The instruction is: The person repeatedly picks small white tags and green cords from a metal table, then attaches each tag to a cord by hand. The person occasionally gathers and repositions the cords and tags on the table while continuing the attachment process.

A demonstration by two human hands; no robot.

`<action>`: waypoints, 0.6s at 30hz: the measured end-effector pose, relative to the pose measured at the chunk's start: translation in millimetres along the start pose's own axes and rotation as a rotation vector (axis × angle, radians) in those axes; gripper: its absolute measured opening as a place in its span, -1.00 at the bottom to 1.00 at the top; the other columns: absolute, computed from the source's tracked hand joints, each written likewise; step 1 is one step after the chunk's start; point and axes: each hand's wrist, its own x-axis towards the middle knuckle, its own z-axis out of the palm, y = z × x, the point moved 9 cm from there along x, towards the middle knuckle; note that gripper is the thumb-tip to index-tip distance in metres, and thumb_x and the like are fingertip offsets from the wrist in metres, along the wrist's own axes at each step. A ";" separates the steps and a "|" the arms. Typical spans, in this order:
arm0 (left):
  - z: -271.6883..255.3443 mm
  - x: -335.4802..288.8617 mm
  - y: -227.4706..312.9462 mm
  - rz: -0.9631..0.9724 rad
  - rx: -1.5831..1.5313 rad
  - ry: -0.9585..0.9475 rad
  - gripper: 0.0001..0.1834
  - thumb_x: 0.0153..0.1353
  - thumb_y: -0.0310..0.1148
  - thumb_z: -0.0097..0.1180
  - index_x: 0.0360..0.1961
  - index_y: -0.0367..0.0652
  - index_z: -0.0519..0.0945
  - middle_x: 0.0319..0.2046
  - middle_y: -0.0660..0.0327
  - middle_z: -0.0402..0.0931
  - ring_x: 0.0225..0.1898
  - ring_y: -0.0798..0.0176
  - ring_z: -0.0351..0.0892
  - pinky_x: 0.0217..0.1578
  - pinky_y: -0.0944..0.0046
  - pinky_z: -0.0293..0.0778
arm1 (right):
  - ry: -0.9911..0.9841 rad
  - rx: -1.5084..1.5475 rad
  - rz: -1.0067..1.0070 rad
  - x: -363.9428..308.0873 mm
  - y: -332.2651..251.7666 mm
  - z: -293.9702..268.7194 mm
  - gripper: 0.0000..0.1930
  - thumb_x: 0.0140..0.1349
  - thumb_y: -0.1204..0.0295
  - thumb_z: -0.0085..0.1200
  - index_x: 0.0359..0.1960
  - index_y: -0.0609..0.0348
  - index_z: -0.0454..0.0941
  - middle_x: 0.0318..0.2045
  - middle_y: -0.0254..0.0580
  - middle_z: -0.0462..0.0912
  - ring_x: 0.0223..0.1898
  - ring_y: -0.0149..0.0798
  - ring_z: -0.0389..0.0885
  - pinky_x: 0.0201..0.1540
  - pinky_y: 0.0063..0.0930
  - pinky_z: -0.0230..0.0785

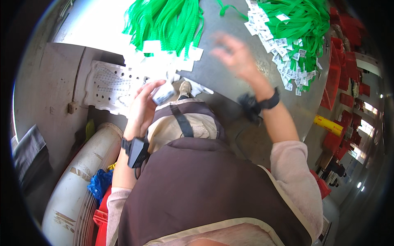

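A small white wad of printed labels (pixel 164 94) sits in my left hand (pixel 144 97), its fingers and thumb closed around it, low in front of the table's near edge. My right hand (pixel 234 55) is raised over the grey metal table, blurred by motion. Its fingers look apart and nothing shows in them. Left of it lies a bundle of green mesh net strips (pixel 164 24), with white tags (pixel 174 59) at their near ends. To its right is a larger heap of green mesh nets (pixel 297 22) with many white tags (pixel 283 53) attached.
The grey table (pixel 217 82) ends before my apron. A loose green strip (pixel 234 10) lies at the far side. A white perforated panel (pixel 108 86) stands left, above a big pale rolled sack (pixel 82 180) and a blue plastic bag (pixel 100 184). Red crates (pixel 332 82) stand right.
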 end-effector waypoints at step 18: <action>-32.3 21.4 -22.5 -0.100 0.140 0.160 -0.67 0.23 -0.35 -0.05 -0.16 -0.47 0.49 -0.17 -0.02 0.50 -0.17 0.15 0.54 -0.06 0.17 0.46 | 0.421 0.862 0.569 -71.8 28.3 90.3 -0.86 0.04 0.51 0.20 -0.39 0.34 0.57 -0.47 -0.28 0.60 -0.45 -0.51 0.50 -0.40 -0.66 0.32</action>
